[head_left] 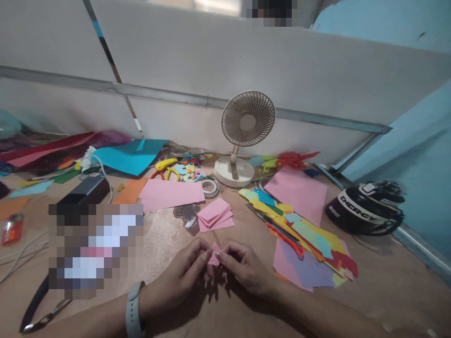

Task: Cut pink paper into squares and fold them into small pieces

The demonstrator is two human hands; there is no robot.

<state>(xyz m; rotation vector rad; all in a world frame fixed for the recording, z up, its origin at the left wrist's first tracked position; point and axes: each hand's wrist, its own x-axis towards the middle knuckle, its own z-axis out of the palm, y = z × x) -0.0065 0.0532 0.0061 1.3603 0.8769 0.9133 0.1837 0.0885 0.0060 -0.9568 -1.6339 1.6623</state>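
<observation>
A small folded piece of pink paper (214,255) is pinched between my two hands, low in the middle of the head view. My left hand (192,264) grips its left side with thumb and fingers; a pale watch band is on that wrist. On its right side, my right hand (241,264) holds it the same way. Just beyond the hands lies a stack of pink paper pieces (215,213). Larger pink sheets (171,193) rest behind it to the left, beside a roll of tape (210,188).
A white fan (248,119) stands at the back. Red-handled scissors (287,239) lie on coloured papers (313,234) at right, near a black jug (364,206). Left are yellow-handled pliers (166,164), a black box (84,195), a blurred-out device and a lighter (12,230).
</observation>
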